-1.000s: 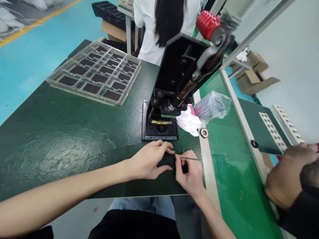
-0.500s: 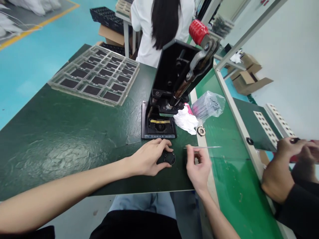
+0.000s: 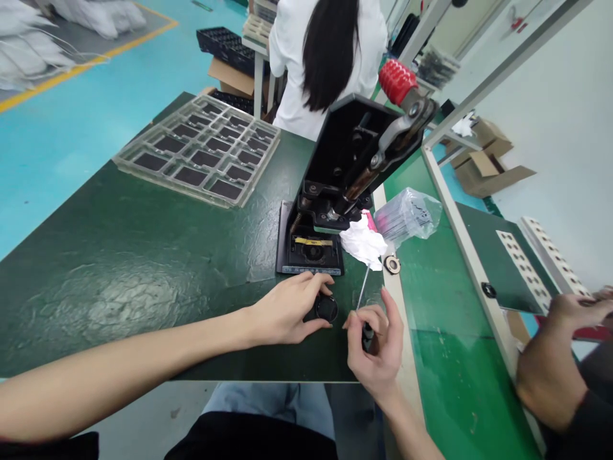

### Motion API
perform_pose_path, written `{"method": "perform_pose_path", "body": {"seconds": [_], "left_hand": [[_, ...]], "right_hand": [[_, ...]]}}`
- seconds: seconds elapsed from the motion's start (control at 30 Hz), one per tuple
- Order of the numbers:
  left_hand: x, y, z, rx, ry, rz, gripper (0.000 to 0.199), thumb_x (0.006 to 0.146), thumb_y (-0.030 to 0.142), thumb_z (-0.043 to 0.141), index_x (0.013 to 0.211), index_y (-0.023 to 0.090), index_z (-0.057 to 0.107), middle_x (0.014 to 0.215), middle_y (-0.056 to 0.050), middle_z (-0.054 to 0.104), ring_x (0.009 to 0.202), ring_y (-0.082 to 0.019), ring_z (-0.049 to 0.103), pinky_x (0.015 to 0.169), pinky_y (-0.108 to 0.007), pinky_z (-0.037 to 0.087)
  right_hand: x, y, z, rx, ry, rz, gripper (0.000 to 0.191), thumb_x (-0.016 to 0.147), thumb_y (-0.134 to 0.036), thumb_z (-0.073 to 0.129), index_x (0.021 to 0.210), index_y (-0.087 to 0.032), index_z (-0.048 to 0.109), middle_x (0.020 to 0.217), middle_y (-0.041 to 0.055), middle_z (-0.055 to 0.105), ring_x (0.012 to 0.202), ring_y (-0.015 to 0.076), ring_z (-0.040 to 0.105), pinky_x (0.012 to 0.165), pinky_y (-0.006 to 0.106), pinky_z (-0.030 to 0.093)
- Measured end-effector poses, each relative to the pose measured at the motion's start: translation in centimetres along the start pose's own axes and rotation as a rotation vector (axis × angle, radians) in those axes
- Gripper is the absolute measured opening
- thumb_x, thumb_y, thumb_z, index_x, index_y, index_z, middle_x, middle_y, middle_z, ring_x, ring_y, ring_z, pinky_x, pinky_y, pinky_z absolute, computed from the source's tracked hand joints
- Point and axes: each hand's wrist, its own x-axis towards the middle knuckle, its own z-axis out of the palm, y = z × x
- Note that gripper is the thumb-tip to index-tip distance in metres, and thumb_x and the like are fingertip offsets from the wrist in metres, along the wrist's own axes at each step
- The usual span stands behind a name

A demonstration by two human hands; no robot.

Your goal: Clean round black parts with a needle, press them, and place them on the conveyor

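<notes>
L hand (image 3: 287,313) is on the mat, fingers curled narrow around a round black part (image 3: 326,308), thumb side on top, fingertips touching its rim. The part sits on the dark green bench mat (image 3: 119,287), just in front of the hand press base (image 3: 310,257). R hand (image 3: 376,348) is just beside it, narrow pinch on a thin metal pick (image 3: 363,289), shaft angled up and away from me toward the white tissue (image 3: 363,241). Small black bit at the pick's lower end (image 3: 367,335), mostly hidden by my fingers, can't tell exactly what it is.

Press stands upright w/ red-gripped lever (image 3: 397,82) at the top. Tissue lies against the press head, crumpled, w/ clear plastic bag (image 3: 407,217) beside it. Small round ring part (image 3: 391,264) sits at the mat edge, near the tissue. Clear tray w/ black pads (image 3: 196,160) is on the mat, far side. Co-worker in white coat (image 3: 330,64) is beyond the press, back to me. Another person's hand (image 3: 572,313) is at far R, well apart from mine.
</notes>
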Motion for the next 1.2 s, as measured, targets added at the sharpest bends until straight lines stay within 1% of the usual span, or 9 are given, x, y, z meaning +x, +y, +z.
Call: {"method": "perform_pose_path", "body": {"seconds": [0.03, 0.1, 0.17, 0.27, 0.33, 0.43, 0.6, 0.87, 1.2], "left_hand": [[0.0, 0.0, 0.0, 0.0, 0.004, -0.006, 0.066, 0.083, 0.027, 0.083, 0.132, 0.019, 0.04, 0.119, -0.012, 0.069, 0.117, -0.032, 0.066, 0.098, -0.046, 0.056], [0.0, -0.1, 0.0, -0.012, 0.019, -0.017, 0.066, 0.084, 0.028, 0.083, 0.133, 0.02, 0.04, 0.12, -0.012, 0.069, 0.118, -0.031, 0.066, 0.097, -0.045, 0.057], [0.0, -0.2, 0.1, -0.024, 0.027, -0.015, 0.066, 0.084, 0.028, 0.083, 0.133, 0.02, 0.04, 0.12, -0.012, 0.068, 0.118, -0.031, 0.066, 0.096, -0.045, 0.058], [-0.1, -0.3, 0.1, -0.026, 0.03, -0.001, 0.063, 0.086, 0.029, 0.081, 0.133, 0.02, 0.039, 0.12, -0.012, 0.068, 0.117, -0.031, 0.067, 0.095, -0.044, 0.058], [-0.1, -0.3, 0.1, -0.022, 0.031, 0.004, 0.063, 0.086, 0.027, 0.08, 0.133, 0.02, 0.039, 0.12, -0.012, 0.068, 0.116, -0.031, 0.067, 0.095, -0.044, 0.058], [-0.1, -0.3, 0.1, -0.016, 0.031, 0.007, 0.065, 0.085, 0.025, 0.081, 0.134, 0.019, 0.039, 0.12, -0.012, 0.068, 0.116, -0.031, 0.067, 0.094, -0.045, 0.058], [-0.1, -0.4, 0.0, -0.021, 0.022, 0.001, 0.062, 0.085, 0.027, 0.081, 0.132, 0.02, 0.04, 0.12, -0.011, 0.068, 0.116, -0.031, 0.067, 0.095, -0.045, 0.058], [-0.2, -0.2, -0.1, -0.019, 0.011, 0.005, 0.06, 0.087, 0.026, 0.079, 0.132, 0.021, 0.04, 0.123, -0.012, 0.067, 0.118, -0.031, 0.066, 0.095, -0.045, 0.058], [-0.1, -0.1, -0.3, 0.007, 0.003, 0.038, 0.057, 0.089, 0.024, 0.077, 0.13, 0.022, 0.038, 0.121, -0.011, 0.065, 0.116, -0.03, 0.066, 0.094, -0.044, 0.059]], "right_hand": [[0.0, -0.1, -0.2, 0.045, -0.011, 0.053, 0.058, 0.095, -0.003, 0.055, 0.15, -0.023, 0.048, 0.073, -0.0031, 0.062, 0.066, 0.0123, 0.06, 0.067, 0.028, 0.056], [0.1, -0.3, -0.6, 0.123, -0.072, 0.128, 0.037, 0.099, -0.006, 0.048, 0.127, -0.024, 0.065, 0.079, -0.0001, 0.065, 0.067, 0.0117, 0.061, 0.063, 0.026, 0.054], [0.2, -0.5, -0.9, 0.176, -0.131, 0.141, 0.033, 0.1, -0.007, 0.043, 0.113, -0.023, 0.069, 0.093, 0.0045, 0.071, 0.072, 0.0123, 0.062, 0.064, 0.027, 0.054], [0.4, -0.7, -0.9, 0.184, -0.182, 0.067, 0.033, 0.096, -0.004, 0.051, 0.118, -0.022, 0.068, 0.107, 0.0078, 0.075, 0.083, 0.0153, 0.066, 0.072, 0.03, 0.058], [0.4, -0.9, -0.8, 0.162, -0.188, -0.024, 0.036, 0.091, 0.0, 0.058, 0.118, -0.021, 0.067, 0.097, 0.006, 0.078, 0.085, 0.0162, 0.066, 0.072, 0.029, 0.058], [0.2, -1.0, -0.8, 0.117, -0.141, -0.117, 0.037, 0.091, 0.003, 0.055, 0.118, -0.019, 0.068, 0.076, 0.0024, 0.074, 0.076, 0.0154, 0.062, 0.063, 0.026, 0.055], [0.0, -0.6, -0.8, 0.095, -0.03, -0.074, 0.03, 0.097, -0.003, 0.047, 0.113, -0.021, 0.066, 0.07, 0.0013, 0.065, 0.071, 0.0165, 0.059, 0.061, 0.029, 0.052], [0.8, 0.1, 0.0, 0.079, -0.065, -0.043, 0.033, 0.095, 0.001, 0.047, 0.114, -0.021, 0.065, 0.075, 0.0012, 0.064, 0.077, 0.0151, 0.061, 0.067, 0.028, 0.054], [1.2, -0.1, 0.2, 0.003, -0.017, -0.094, 0.033, 0.095, 0.001, 0.05, 0.115, -0.02, 0.066, 0.076, 0.0025, 0.067, 0.074, 0.0154, 0.062, 0.063, 0.029, 0.055]]}}
